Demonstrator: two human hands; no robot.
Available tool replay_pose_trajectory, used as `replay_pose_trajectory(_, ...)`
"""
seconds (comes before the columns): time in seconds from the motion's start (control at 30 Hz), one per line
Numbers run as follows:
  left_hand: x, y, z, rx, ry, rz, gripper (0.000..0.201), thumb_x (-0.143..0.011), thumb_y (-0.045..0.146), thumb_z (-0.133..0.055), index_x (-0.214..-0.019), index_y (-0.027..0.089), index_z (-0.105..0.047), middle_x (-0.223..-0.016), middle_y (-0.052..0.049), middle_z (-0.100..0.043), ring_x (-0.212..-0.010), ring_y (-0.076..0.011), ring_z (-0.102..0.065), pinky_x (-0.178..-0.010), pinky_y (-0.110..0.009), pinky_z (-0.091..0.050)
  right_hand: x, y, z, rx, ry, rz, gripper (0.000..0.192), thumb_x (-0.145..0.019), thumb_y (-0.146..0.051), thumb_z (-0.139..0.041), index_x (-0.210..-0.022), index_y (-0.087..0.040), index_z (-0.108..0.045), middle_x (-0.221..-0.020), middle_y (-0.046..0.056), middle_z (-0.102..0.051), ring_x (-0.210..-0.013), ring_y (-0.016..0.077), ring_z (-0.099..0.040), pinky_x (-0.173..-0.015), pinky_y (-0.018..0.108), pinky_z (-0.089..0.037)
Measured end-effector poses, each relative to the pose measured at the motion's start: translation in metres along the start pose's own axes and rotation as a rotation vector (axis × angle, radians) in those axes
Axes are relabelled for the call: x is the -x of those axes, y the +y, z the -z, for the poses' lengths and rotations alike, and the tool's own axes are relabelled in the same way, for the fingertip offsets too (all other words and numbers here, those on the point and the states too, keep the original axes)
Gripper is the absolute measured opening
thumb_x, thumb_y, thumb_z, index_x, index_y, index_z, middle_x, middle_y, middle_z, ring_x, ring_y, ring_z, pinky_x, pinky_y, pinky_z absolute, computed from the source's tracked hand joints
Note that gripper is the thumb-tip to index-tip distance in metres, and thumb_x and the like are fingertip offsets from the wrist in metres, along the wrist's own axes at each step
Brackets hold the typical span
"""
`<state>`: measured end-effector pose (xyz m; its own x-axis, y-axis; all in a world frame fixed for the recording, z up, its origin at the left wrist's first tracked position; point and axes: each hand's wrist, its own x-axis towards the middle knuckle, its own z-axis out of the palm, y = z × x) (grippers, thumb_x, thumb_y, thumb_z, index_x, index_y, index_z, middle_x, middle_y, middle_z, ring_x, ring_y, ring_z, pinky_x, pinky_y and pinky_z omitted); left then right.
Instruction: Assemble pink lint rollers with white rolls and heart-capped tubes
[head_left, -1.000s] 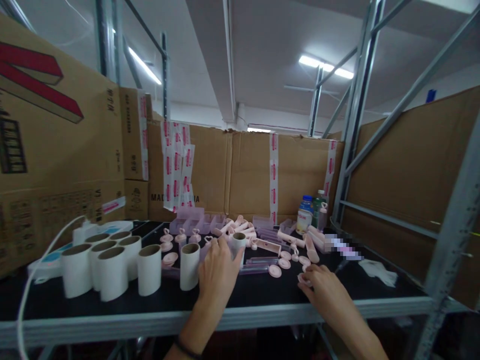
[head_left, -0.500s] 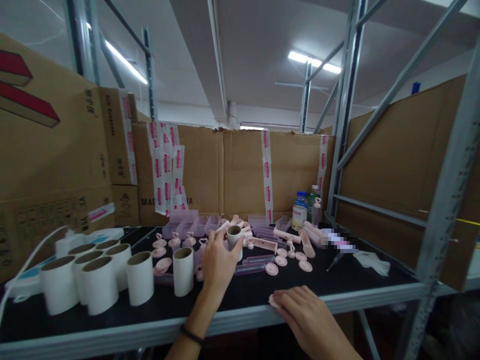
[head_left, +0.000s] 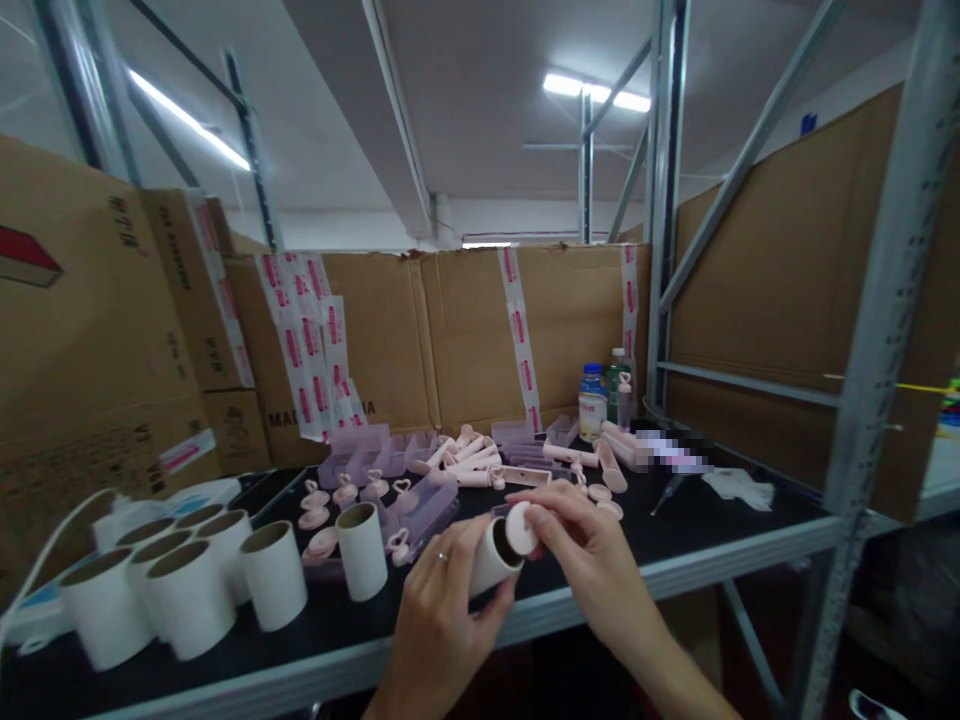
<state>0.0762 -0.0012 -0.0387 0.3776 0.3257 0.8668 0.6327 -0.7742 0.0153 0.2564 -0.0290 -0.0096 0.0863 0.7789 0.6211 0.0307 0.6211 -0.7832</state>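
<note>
Cardboard panels (head_left: 469, 340) behind, working over a black worktop (head_left: 690, 530), at the middle of its front edge. Facing white tubes (head_left: 191, 605) standing towards the left front corner, with a closer tube (head_left: 365, 560) apart from them and pink pieces (head_left: 476, 460) heaped towards the back edge. Clasping a held tube (head_left: 487, 570) with the left hand (head_left: 446, 610), pressing fingers and thumb around its wall; pinching a pink disc (head_left: 521, 530) by its rim between thumb and fingertips of the right hand (head_left: 581, 535), just at the tube's mouth. Seemingly risking a dropped disc, rolling off the front edge, through any loosening of that pinch; perhaps also knocking over the closer tube, through a sideways swing of the left hand. Showing, on the held tube, smooth white outside, brown inner wall and dark hollow, with a mouth tilted rightward; showing, on the disc, one flat, round, pale face. Being unable to tell contact with the tube's rim from a slight gap.
</note>
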Motion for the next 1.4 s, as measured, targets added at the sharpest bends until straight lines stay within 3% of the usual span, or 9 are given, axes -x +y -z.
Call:
replay_pose_trajectory(0.27,0.005,0.002,0.007,-0.032,-0.073,-0.060,0.058,-0.099,0.026,-0.060,-0.151,0.020,-0.036,-0.133,-0.013,-0.070,-0.118,-0.0242,-0.069,-0.105,-0.034,-0.054,0.010,0.004,-0.008,0.141,-0.082,0.037,0.032,-0.102,-0.042,-0.056,-0.117,-0.025,-0.079,-0.108,0.008,-0.069,-0.101,0.0217,-0.064,-0.082,0.029,-0.052)
replay_pose_trajectory(0.37,0.006,0.002,0.011,-0.031,-0.076,-0.071,0.061,-0.100,0.029,-0.058,-0.155,0.019,-0.032,-0.135,-0.015,-0.068,-0.119,-0.0240,-0.070,-0.104,-0.033,-0.054,0.009,-0.002,-0.002,0.160,-0.162,0.045,0.030,-0.104,-0.038,-0.056,-0.117,-0.025,-0.080,-0.103,0.007,-0.071,-0.098,0.0201,-0.065,-0.086,0.029,-0.050)
replay_pose_trajectory(0.57,0.004,0.000,0.019,-0.032,-0.098,-0.117,0.057,-0.102,0.038,-0.054,-0.152,0.020,-0.033,-0.128,-0.013,-0.073,-0.111,-0.0226,-0.074,-0.098,-0.030,-0.058,0.005,-0.007,0.005,0.131,-0.269,-0.009,0.030,-0.103,-0.041,-0.058,-0.112,-0.023,-0.081,-0.092,0.004,-0.075,-0.087,0.0187,-0.064,-0.076,0.027,-0.047)
replay_pose_trajectory(0.77,0.001,0.001,0.028,-0.065,-0.108,-0.168,0.054,-0.104,0.043,-0.049,-0.150,0.018,-0.035,-0.122,-0.014,-0.075,-0.104,-0.0218,-0.077,-0.092,-0.027,-0.060,0.002,-0.020,0.010,0.220,-0.410,0.038,0.037,-0.105,-0.039,-0.053,-0.089,-0.017,-0.078,-0.084,0.003,-0.071,-0.081,0.0177,-0.061,-0.077,0.028,-0.044)
replay_pose_trajectory(0.87,-0.002,0.001,0.031,-0.056,-0.120,-0.190,0.050,-0.105,0.041,-0.048,-0.148,0.018,-0.037,-0.118,-0.014,-0.076,-0.100,-0.0214,-0.078,-0.089,-0.027,-0.062,0.004,-0.027,0.011,0.305,-0.453,0.054,0.033,-0.106,-0.033,-0.051,-0.087,-0.017,-0.074,-0.083,0.002,-0.068,-0.078,0.0162,-0.059,-0.075,0.027,-0.042)
replay_pose_trajectory(1.03,-0.006,0.001,0.033,-0.071,-0.086,-0.233,0.038,-0.107,0.034,-0.041,-0.140,0.015,-0.043,-0.112,-0.013,-0.078,-0.093,-0.0198,-0.079,-0.085,-0.025,-0.062,0.012,-0.030,0.004,0.416,-0.428,0.098,0.017,-0.105,-0.023,-0.054,-0.099,-0.020,-0.069,-0.096,0.002,-0.068,-0.089,0.0164,-0.062,-0.081,0.026,-0.041)
replay_pose_trajectory(1.4,-0.009,0.002,0.042,-0.012,-0.143,-0.217,0.039,-0.102,0.031,-0.047,-0.139,0.017,-0.043,-0.112,-0.013,-0.078,-0.093,-0.0227,-0.080,-0.086,-0.026,-0.062,0.015,-0.023,0.003,0.460,-0.445,0.130,0.021,-0.105,-0.028,-0.053,-0.091,-0.019,-0.065,-0.092,0.001,-0.063,-0.087,0.0156,-0.060,-0.079,0.027,-0.042)
